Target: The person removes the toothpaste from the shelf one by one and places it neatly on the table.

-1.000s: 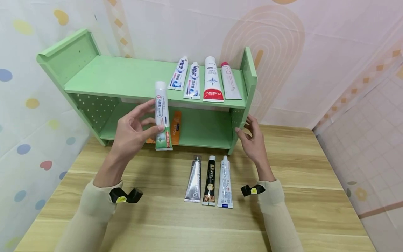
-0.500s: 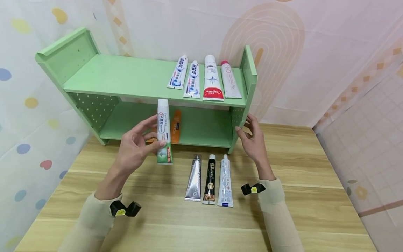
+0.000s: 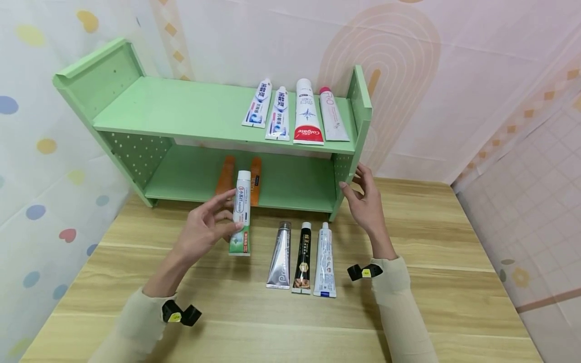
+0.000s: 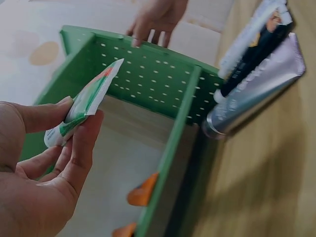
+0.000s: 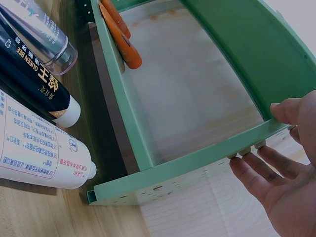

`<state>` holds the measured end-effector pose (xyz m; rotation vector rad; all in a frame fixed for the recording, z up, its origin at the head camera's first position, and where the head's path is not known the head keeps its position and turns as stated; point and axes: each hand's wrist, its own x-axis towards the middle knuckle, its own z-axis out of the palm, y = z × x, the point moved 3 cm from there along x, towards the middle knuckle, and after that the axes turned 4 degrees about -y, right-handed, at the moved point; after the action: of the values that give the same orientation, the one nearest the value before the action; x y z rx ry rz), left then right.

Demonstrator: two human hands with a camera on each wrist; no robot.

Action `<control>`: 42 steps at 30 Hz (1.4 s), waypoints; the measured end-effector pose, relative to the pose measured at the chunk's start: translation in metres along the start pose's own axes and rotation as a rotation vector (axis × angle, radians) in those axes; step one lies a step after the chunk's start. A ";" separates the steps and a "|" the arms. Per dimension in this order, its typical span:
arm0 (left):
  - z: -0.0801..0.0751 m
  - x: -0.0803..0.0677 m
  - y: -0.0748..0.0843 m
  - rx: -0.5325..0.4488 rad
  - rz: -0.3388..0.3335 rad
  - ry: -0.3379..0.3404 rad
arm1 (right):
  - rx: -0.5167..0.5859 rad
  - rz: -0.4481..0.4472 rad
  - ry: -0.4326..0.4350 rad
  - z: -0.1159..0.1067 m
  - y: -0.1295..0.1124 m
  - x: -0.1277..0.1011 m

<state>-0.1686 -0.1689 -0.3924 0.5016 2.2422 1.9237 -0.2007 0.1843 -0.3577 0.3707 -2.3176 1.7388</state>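
My left hand (image 3: 199, 234) pinches a white-and-green toothpaste tube (image 3: 242, 217) between thumb and fingers, cap up, just in front of the lower shelf. In the left wrist view the crimped end of that tube (image 4: 94, 98) points away from the palm. My right hand (image 3: 365, 206) grips the right side panel of the green shelf (image 3: 213, 113). In the right wrist view its thumb lies on the inner side and its fingers on the outer face. Two orange tubes lie on the lower board, one of them the right orange tube (image 3: 256, 176).
On the table, before the shelf, lie a silver tube (image 3: 279, 259), a black tube (image 3: 302, 262) and a white tube (image 3: 324, 264). Several toothpaste tubes, including a Colgate tube (image 3: 308, 116), lie on the top board's right part. A patterned cloth hangs behind.
My left hand has lowered the white-and-green toothpaste tube from the upper board's front edge toward the table, slightly to the right. The left orange tube now shows more. The right hand stays put.
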 end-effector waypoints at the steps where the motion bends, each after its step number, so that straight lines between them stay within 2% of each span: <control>1: 0.001 0.000 -0.004 0.001 -0.015 -0.006 | 0.000 0.000 0.000 0.000 0.000 0.000; 12: 0.007 -0.002 -0.036 0.029 -0.161 -0.085 | -0.008 0.004 -0.005 0.001 0.001 0.000; 20: 0.016 -0.007 -0.052 0.049 -0.210 -0.113 | 0.001 -0.002 -0.006 0.001 0.001 0.001; 33: 0.027 -0.005 -0.065 0.020 -0.301 -0.151 | 0.000 0.001 -0.002 -0.001 0.001 0.001; 42: 0.034 -0.005 -0.068 0.048 -0.335 -0.159 | 0.001 -0.007 -0.004 -0.001 0.001 0.000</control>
<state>-0.1635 -0.1475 -0.4659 0.2526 2.1172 1.6104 -0.2011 0.1853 -0.3582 0.3820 -2.3155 1.7374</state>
